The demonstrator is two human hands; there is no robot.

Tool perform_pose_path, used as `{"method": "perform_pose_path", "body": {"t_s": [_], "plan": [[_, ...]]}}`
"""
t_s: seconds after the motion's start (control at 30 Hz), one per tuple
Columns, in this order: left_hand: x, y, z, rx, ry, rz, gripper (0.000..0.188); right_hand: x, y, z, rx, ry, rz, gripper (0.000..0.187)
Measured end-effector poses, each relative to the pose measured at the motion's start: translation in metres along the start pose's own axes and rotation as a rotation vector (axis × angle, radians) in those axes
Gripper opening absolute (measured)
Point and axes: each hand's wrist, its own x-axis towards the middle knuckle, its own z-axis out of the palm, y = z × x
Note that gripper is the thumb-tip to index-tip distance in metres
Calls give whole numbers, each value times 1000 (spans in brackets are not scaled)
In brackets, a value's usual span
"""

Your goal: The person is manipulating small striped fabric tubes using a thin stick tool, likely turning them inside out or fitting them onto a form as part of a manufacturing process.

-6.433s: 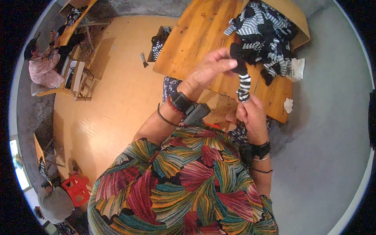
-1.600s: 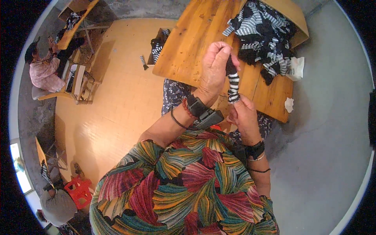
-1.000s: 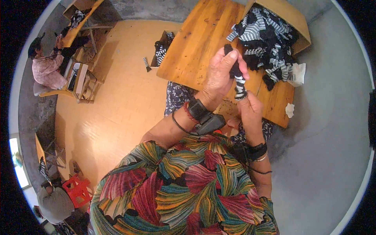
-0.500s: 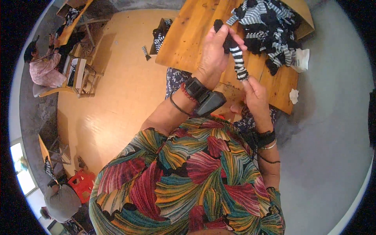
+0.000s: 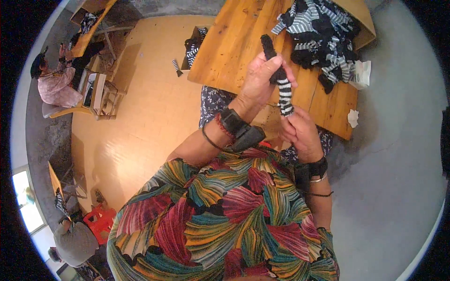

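A black knit sock [image 5: 285, 95] with black-and-white stripes on its lower part is stretched between my two hands, over the near edge of the wooden table. My left hand [image 5: 262, 77] is closed round its black part, thumb on top, and a narrow black end sticks out above the fist. My right hand [image 5: 302, 131] pinches the striped lower end; its fingertips are partly hidden. Beyond my hands, a heap of black and grey-striped knit pieces [image 5: 323, 40] lies on the table's right side.
The wooden table [image 5: 225, 51] carries a cardboard box [image 5: 365, 21] behind the heap and a white paper packet [image 5: 360, 75] beside it. A box of striped knits [image 5: 193, 49] stands on the floor to the left. Other people [image 5: 58, 89] sit at left near a red stool [image 5: 100, 222].
Both hands and the sock have moved down, closer to my body. The right hand has shifted slightly left, and the sock hangs straighter.
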Motion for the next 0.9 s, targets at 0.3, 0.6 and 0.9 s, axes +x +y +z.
{"method": "perform_pose_path", "body": {"t_s": [0.3,0.6,0.9], "plan": [[16,25,-25,460,5,-81,31,-10,-11,-5,-745,375,-188,18],[5,12,-3,562,216,52,18,6,7,-13,-1190,519,-767,19],[-2,22,-7,494,97,-184,15,-12,0,-8,-528,334,-155,20]]}}
